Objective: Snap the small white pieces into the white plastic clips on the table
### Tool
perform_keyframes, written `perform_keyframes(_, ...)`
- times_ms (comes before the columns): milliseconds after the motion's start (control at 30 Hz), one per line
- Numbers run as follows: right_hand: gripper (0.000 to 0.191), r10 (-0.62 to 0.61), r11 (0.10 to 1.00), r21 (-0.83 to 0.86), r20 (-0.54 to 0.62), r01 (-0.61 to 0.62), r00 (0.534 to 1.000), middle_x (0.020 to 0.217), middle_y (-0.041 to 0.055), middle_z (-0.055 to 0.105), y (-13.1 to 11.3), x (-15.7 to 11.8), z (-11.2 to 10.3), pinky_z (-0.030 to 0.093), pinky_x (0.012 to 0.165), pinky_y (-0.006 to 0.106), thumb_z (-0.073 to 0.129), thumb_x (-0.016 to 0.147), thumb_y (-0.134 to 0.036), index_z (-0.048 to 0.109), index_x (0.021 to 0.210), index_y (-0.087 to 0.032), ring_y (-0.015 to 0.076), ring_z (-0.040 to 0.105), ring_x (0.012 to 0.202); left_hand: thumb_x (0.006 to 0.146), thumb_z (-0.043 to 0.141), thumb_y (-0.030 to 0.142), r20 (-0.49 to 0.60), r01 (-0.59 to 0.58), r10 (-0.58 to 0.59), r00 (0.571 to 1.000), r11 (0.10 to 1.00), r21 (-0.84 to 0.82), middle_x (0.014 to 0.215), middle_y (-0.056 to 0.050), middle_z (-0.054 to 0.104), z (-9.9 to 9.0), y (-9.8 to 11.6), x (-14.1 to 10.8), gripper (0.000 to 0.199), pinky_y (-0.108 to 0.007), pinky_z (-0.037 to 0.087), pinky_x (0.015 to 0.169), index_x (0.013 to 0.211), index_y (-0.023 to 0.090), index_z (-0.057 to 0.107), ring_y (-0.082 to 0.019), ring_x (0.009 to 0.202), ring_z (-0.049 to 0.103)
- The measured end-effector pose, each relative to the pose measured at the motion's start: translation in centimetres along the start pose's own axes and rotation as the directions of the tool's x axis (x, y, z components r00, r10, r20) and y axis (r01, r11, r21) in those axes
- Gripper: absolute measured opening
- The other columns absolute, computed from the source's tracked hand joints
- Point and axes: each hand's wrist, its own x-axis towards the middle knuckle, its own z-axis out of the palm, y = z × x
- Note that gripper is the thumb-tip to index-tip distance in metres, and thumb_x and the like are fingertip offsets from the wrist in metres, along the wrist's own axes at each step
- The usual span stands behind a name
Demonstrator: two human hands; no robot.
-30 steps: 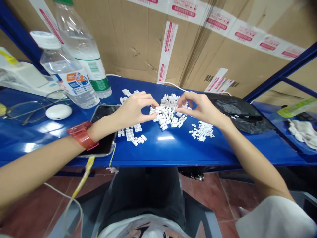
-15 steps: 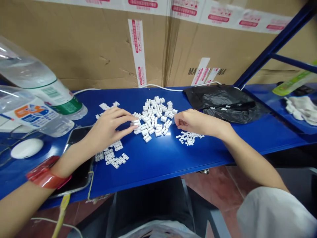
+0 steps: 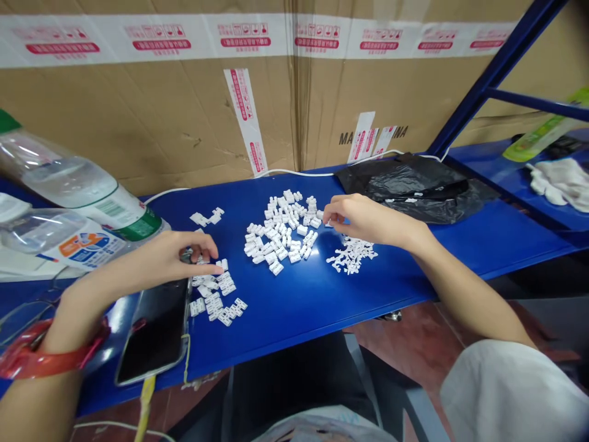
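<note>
My left hand (image 3: 179, 256) curls over a small white plastic block (image 3: 188, 256) at the top of a group of white connector blocks (image 3: 214, 293) laid in rows on the blue table (image 3: 294, 325). My right hand (image 3: 363, 220) sits with its fingertips pinched together at the right edge of a loose heap of the same connector blocks (image 3: 278, 234). Whatever those fingertips hold is hidden. Just below that hand lies a small pile of white branched plastic pieces (image 3: 352, 255). A few more blocks (image 3: 205, 217) lie farther back, beyond my left hand.
A smartphone (image 3: 154, 331) lies under my left forearm, which wears a red band (image 3: 46, 356). Plastic water bottles (image 3: 69, 175) lie at the left. A black plastic bag (image 3: 414, 190) sits behind my right hand. A white cable (image 3: 294, 174) runs along the table's back edge, before cardboard boxes (image 3: 161, 123).
My left hand has moved left and nearer me, from the central heap to the rows of blocks. My right hand stays near the heap's right edge. The view has shifted slightly.
</note>
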Motion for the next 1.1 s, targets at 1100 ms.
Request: perform_keyframes(1100,0.012,-0.129,0.938,0.198,-0.563,0.284,0.816,0.087,0.0062,0.078,-2.5,2.3,5.8,0.056,0.069,0.027,0.063,0.104,-0.020,0.070,0.094,-0.018,0.0177,0.073,0.076,0.082,0.069,0.039,-0.139,0.086,-0.120,0.983,0.969,-0.230,0.085,-0.005,0.070,2.3,1.3,0.9,0.023,-0.033,0.046,0.073,0.090,0.017,0.072,-0.019,0.071,0.059)
